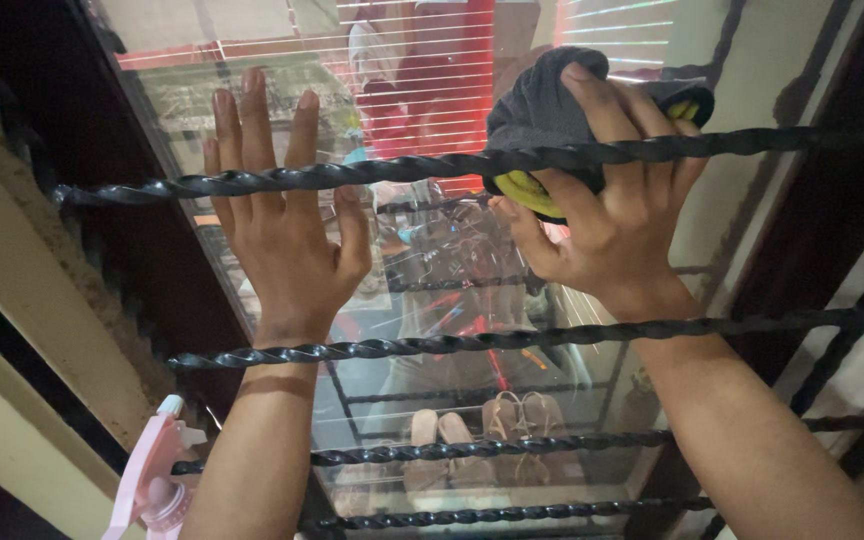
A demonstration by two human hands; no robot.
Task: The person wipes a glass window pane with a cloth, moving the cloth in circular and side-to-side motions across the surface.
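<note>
Overhead, two bare arms reach between twisted black window bars [472,160] to a glass pane [432,260]. Left hand [287,225] lies flat on the glass, fingers spread open. Right hand [607,215] grips a bunched grey and yellow cloth [537,110], pressed to the upper pane. Wiping looks underway; working cleanly probably calls for short strokes between bars. A pink spray bottle [157,475] hangs at lower left.
</note>
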